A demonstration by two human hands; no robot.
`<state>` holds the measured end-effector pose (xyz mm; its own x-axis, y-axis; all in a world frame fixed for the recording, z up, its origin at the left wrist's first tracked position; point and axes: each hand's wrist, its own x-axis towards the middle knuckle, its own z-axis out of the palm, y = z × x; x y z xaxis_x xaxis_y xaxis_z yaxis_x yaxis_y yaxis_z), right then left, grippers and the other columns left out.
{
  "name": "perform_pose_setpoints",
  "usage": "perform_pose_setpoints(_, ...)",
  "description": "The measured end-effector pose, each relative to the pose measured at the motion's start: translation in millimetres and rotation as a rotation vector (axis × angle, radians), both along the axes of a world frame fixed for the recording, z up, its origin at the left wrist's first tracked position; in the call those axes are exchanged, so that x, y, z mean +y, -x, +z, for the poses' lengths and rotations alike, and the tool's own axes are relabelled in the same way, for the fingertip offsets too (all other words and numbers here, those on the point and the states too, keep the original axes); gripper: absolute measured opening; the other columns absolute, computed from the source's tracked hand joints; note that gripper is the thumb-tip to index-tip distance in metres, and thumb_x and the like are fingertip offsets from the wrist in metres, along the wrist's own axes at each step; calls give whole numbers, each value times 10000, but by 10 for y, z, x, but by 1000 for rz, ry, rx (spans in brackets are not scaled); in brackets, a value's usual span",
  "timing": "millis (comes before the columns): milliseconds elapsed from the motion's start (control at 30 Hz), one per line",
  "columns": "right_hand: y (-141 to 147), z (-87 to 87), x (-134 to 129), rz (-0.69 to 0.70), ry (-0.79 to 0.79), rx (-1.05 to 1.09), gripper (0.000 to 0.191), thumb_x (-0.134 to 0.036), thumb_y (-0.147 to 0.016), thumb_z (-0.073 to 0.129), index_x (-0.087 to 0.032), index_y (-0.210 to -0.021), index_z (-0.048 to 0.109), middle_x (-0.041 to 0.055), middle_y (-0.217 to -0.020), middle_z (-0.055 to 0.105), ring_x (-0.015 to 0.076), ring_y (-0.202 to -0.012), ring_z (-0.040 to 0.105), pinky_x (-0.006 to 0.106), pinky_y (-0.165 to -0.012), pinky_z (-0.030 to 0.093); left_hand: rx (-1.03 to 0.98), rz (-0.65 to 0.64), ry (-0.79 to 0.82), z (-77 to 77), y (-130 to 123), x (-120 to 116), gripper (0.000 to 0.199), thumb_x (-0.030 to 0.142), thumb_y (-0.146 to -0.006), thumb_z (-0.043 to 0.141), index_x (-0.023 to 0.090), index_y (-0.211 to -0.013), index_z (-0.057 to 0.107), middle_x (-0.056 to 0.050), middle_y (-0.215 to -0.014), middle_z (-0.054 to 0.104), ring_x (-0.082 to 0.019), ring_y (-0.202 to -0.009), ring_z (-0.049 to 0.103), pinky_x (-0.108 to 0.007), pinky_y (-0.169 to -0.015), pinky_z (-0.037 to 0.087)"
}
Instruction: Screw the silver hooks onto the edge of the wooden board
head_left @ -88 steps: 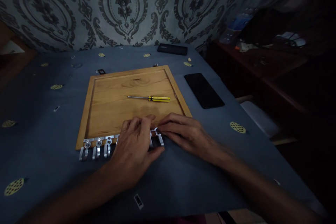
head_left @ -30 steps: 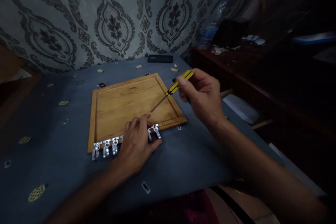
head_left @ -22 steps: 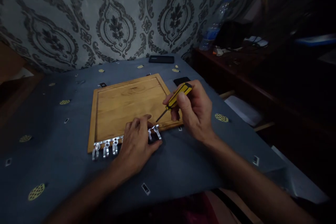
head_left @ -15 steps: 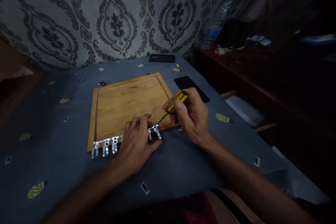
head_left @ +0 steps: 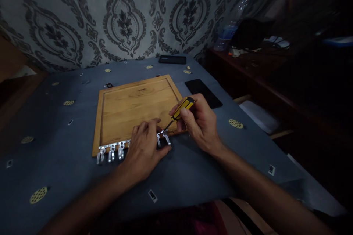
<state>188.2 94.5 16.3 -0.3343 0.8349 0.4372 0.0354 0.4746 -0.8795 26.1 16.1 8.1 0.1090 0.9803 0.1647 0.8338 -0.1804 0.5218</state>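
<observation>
A framed wooden board (head_left: pixel 132 108) lies on the cloth-covered table, with a metal hook rail (head_left: pixel 112 147) along its near edge. Several silver double hooks hang from the rail over that edge. My left hand (head_left: pixel 143 148) grips the rail near its right part, fingers on top and thumb below by the end hook (head_left: pixel 167 138); it hides the middle hooks. In my right hand (head_left: pixel 200 123) is a yellow-and-black screwdriver (head_left: pixel 183 108), held tilted. Its tip meets the rail at the right end hook. Whether a screw sits under the tip I cannot make out.
Right of the board lies a black phone-like slab (head_left: pixel 203 93); a dark case (head_left: pixel 172 60) rests near the wall. A water bottle (head_left: pixel 233 22) stands on the dark red cabinet (head_left: pixel 248 69) at the right, whose open drawer holds white paper (head_left: pixel 259 116).
The camera view has shifted slightly. The screwdriver stays at the right end hook, its handle and my right hand turned a little; my left hand keeps its place on the rail.
</observation>
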Motion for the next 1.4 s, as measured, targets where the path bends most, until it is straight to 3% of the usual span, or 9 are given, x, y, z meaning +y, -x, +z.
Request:
perform_pose_setpoints(267, -11, 39, 1, 37, 8, -19, 289, -560, -967, 534, -272, -969, 511, -49, -611, 537, 141, -479, 558, 288, -450, 449, 13, 6, -13, -5, 2, 1, 649, 169, -785, 783, 202, -1308, 401, -62, -1152, 698, -292, -1136, 607, -475, -975, 446)
perform_pose_setpoints(467, -19, 187, 7, 178, 37, -98, 263, -472, -992, 521, -258, -1127, 591, -25, -691, 594, 139, -545, 622, 269, -490, 510, 1, 0, 4, 15, -3, 9, 605, 171, -791, 765, 199, -1287, 419, -67, -1151, 696, -302, -1146, 605, -487, -976, 443)
perform_pose_setpoints(600, -3, 268, 37, 256, 53, -129, 218, -439, -969, 573, -228, -975, 625, -21, -673, 602, 139, -575, 639, 252, -502, 504, -1, -3, 21, 36, -7, 10, 559, 164, -796, 760, 211, -1247, 433, -54, -1120, 698, -300, -1124, 607, -480, -958, 444)
perform_pose_setpoints(700, 24, 299, 59, 238, 66, -117, 257, -461, -918, 647, -220, -841, 597, -26, -668, 582, 123, -533, 606, 248, -475, 471, 4, -8, 22, 37, -6, 7, 586, 172, -796, 765, 204, -1268, 417, -53, -1117, 698, -306, -1128, 602, -479, -951, 444)
perform_pose_setpoints(933, 65, 255, 56, 188, 189, -27, 337, -456, -811, 775, -225, -777, 532, -56, -656, 541, 96, -470, 585, 224, -429, 460, 1, -16, 4, 11, 5, 5, 592, 171, -793, 772, 198, -1266, 418, -55, -1123, 691, -307, -1128, 600, -480, -948, 448)
perform_pose_setpoints(1067, 41, 273, 52, 211, 222, -6, 320, -433, -805, 789, -235, -929, 570, -74, -655, 545, 93, -459, 590, 209, -423, 467, -4, -9, 11, 14, 2, 11, 582, 162, -788, 784, 196, -1245, 425, -45, -1119, 694, -296, -1130, 596, -469, -955, 443)
perform_pose_setpoints(1200, -13, 318, 60, 268, 149, -84, 308, -435, -924, 651, -194, -1113, 615, -41, -655, 587, 106, -536, 613, 213, -495, 481, 2, 4, 38, 31, -4, 18, 598, 169, -772, 804, 193, -1241, 434, -42, -1108, 701, -296, -1133, 595, -460, -960, 441)
perform_pose_setpoints(1300, -28, 316, 59, 298, 151, -92, 289, -443, -947, 605, -175, -1048, 648, -29, -663, 585, 100, -538, 594, 209, -492, 478, -3, 4, 38, 32, -6, 19, 624, 170, -774, 801, 200, -1267, 419, -43, -1110, 702, -299, -1142, 597, -463, -965, 437)
perform_pose_setpoints(1400, -2, 288, 50, 253, 174, -66, 285, -456, -867, 709, -182, -852, 631, -42, -660, 543, 78, -487, 548, 200, -446, 451, 1, 8, 24, 21, -8, 19, 603, 172, -771, 803, 213, -1241, 426, -41, -1106, 694, -303, -1132, 604, -464, -956, 441)
